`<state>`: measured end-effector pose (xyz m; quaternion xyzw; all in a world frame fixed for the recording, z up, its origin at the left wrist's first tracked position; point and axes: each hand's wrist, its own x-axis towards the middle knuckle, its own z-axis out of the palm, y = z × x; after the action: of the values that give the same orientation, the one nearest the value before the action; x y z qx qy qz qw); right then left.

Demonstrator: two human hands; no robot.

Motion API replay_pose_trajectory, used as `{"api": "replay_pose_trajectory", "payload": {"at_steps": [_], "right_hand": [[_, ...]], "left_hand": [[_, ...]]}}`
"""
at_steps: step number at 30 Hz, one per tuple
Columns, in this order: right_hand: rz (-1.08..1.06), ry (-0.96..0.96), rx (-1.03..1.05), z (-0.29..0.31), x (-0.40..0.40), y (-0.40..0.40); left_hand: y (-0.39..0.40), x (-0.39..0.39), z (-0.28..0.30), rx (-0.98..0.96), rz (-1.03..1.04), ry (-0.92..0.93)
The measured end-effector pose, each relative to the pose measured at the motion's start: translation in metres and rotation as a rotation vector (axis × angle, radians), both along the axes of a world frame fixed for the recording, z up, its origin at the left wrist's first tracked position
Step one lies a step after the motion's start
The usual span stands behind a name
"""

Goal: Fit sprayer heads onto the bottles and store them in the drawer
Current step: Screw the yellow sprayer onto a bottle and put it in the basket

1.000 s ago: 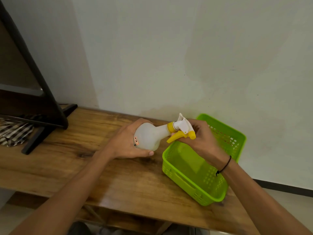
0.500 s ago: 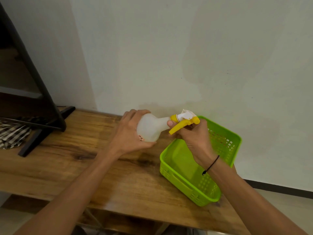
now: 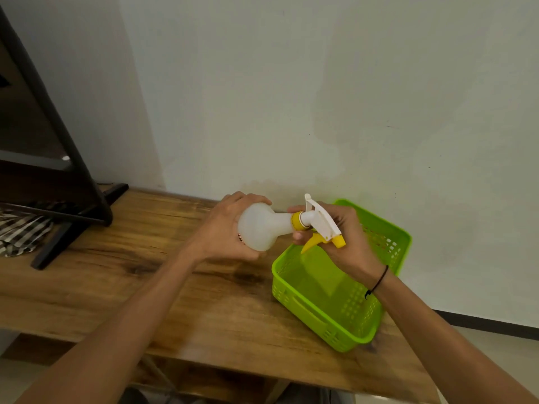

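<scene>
Translucent white bottle [image 3: 259, 225] gripped sideways by left hand [image 3: 221, 228], bracing it while right hand [image 3: 341, 237] pinches sprayer head [image 3: 319, 221], likely for screwing tight.

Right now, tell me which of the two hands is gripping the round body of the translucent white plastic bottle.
The left hand grips the translucent white plastic bottle round its bulb. The right hand instead holds the white-and-yellow sprayer head at the bottle's neck.
</scene>
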<state>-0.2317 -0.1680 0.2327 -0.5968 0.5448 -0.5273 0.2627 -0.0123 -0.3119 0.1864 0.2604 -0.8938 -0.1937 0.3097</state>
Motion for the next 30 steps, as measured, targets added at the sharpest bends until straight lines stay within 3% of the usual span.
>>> {"api": "replay_pose_trajectory", "payload": {"at_steps": [5,7,10,13,16,19,21,23,26,30], "right_hand": [[0.095,0.042,-0.058,0.011,0.002,0.002],[0.076,0.054,-0.065,0.011,0.003,0.001],[-0.023,0.055,-0.072,0.004,0.006,-0.002],[-0.141,-0.111,-0.145,-0.003,0.012,-0.007],[-0.184,-0.271,-0.198,-0.001,0.019,-0.008],[-0.149,-0.334,-0.212,0.007,0.017,-0.006],[-0.118,-0.407,-0.198,0.008,0.014,-0.007],[-0.095,-0.460,-0.189,0.007,0.012,-0.007],[-0.066,-0.532,-0.168,0.005,0.012,-0.005],[-0.121,-0.512,-0.175,0.003,0.010,-0.003]], "left_hand": [[-0.005,0.005,0.010,0.319,-0.223,-0.007],[-0.005,0.005,0.011,0.350,-0.232,0.012],[0.002,0.001,0.009,0.197,-0.088,0.062],[0.012,-0.010,0.004,0.018,0.080,0.123],[0.014,-0.011,-0.002,0.001,0.057,0.164],[0.010,-0.006,-0.001,0.380,-0.090,0.408],[0.004,-0.006,0.005,0.642,-0.006,0.577],[0.000,-0.007,0.011,0.868,0.058,0.514],[-0.001,-0.004,0.013,1.179,-0.081,0.330],[-0.004,0.001,-0.003,1.310,-0.287,0.551]]}}
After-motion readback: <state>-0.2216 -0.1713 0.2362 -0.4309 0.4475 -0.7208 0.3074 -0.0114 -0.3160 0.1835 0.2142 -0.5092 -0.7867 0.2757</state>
